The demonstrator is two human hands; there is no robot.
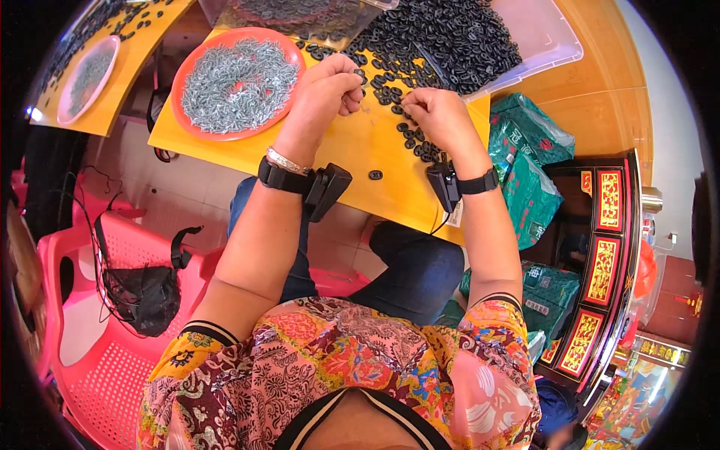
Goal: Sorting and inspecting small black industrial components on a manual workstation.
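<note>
My left hand (328, 88) is above the yellow table, its fingers closed in a pinch on a small black oval piece (360, 76). To its right, my right hand (437, 114) has its thumb and fingertips pressed together over the loose pieces; whatever may be between them is too small to make out. Scattered black oval pieces (411, 137) with holes lie between and below the hands. One more black oval piece (376, 175) rests alone near the table's front edge. Left of my left hand, a red plate (178, 94) holds many small silvery screws (240, 86).
A big heap of black pieces (450, 37) spills from a clear plastic tub (551, 45) at the far right. Behind the plate stands another clear bin (345, 37). Green bags (529, 195) lean right of the yellow table (337, 161). A pink chair (97, 330) stands left.
</note>
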